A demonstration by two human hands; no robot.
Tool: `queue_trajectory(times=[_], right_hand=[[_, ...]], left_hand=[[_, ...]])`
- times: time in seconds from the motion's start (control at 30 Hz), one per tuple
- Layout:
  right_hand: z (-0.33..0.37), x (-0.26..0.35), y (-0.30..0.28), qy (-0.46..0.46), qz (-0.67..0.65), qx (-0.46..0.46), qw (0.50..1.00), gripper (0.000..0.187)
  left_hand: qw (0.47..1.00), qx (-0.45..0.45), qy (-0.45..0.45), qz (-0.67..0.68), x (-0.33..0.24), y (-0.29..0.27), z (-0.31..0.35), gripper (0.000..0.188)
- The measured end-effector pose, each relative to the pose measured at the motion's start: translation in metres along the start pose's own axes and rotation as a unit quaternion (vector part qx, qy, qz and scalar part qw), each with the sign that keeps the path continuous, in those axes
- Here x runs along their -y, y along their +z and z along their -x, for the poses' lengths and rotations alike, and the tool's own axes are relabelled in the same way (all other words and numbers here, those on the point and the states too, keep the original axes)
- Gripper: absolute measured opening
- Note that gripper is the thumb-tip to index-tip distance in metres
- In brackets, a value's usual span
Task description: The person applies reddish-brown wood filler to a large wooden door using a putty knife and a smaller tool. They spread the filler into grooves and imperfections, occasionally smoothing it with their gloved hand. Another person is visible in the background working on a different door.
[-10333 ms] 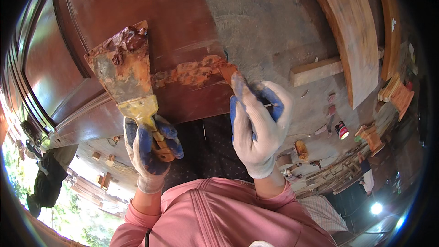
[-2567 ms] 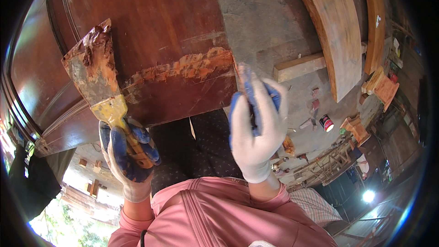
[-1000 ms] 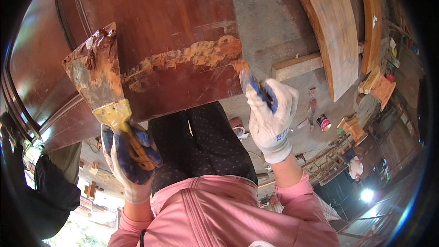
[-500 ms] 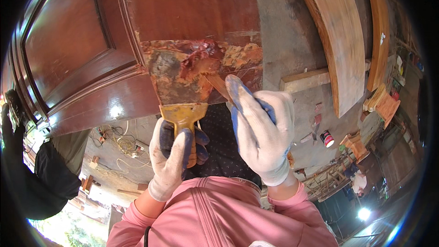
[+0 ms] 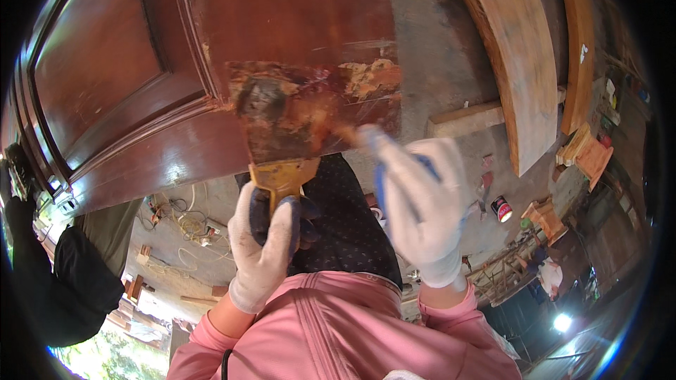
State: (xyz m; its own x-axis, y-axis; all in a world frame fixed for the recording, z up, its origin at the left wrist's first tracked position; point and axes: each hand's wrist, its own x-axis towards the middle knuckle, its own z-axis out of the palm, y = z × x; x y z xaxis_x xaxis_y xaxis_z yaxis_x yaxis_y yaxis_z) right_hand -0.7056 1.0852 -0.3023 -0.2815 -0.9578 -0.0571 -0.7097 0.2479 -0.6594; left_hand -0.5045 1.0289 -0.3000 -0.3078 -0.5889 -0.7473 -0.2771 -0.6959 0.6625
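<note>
My left hand (image 5: 266,239), in a white glove with dark blue palm, grips a putty knife (image 5: 283,174) by its handle. The knife has a yellow base, and its wide blade points away from me, smeared with brown and reddish paste (image 5: 282,109). My right hand (image 5: 419,200), gloved the same way and blurred by motion, pinches a thin flat brown tool (image 5: 346,132). Its tip is over or beside the right side of the blade; contact is too blurred to tell. Beyond the blade lies a reddish-brown wooden panel (image 5: 289,7) with a rough orange-tan patch (image 5: 372,79).
Left, a framed panel section (image 5: 95,56) extends away; a person's dark sleeve (image 5: 88,260) is below it. Curved wooden boards (image 5: 517,49) lie at right on a wooden block (image 5: 468,119). On the floor are a small can (image 5: 501,209), carved wood pieces (image 5: 586,156) and tangled cables (image 5: 190,224).
My right hand has moved slightly right and toward me with the brown tool, now blurred. The putty knife in my left hand has hardly shifted.
</note>
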Motion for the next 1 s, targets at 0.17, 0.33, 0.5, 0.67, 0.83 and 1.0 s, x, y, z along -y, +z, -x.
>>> queue_trajectory(times=[0.17, 0.33, 0.5, 0.67, 0.83, 1.0], right_hand=[[0.020, -0.030, -0.007, 0.042, 0.091, -0.047, 0.994, 0.047], [0.024, -0.050, 0.008, -0.040, 0.178, -0.042, 0.982, 0.049], [0.038, -0.043, 0.003, -0.019, 0.157, -0.026, 0.987, 0.048], [0.027, -0.044, 0.009, -0.027, 0.181, -0.042, 0.982, 0.045], [0.036, -0.043, 0.008, -0.035, 0.155, -0.021, 0.987, 0.045], [0.024, -0.049, 0.007, -0.052, 0.186, -0.020, 0.981, 0.038]], left_hand=[[0.998, -0.030, 0.016, 0.060, -0.001, -0.011, 0.001, 0.020], [0.995, -0.058, 0.046, 0.072, 0.002, -0.022, -0.002, 0.021], [0.992, -0.094, 0.054, 0.069, 0.001, -0.028, -0.002, 0.024], [0.987, -0.108, 0.080, 0.083, 0.003, -0.026, -0.005, 0.022], [0.985, -0.135, 0.084, 0.061, 0.005, -0.036, -0.004, 0.023], [0.973, -0.201, 0.096, 0.067, 0.000, -0.030, -0.009, 0.025]])
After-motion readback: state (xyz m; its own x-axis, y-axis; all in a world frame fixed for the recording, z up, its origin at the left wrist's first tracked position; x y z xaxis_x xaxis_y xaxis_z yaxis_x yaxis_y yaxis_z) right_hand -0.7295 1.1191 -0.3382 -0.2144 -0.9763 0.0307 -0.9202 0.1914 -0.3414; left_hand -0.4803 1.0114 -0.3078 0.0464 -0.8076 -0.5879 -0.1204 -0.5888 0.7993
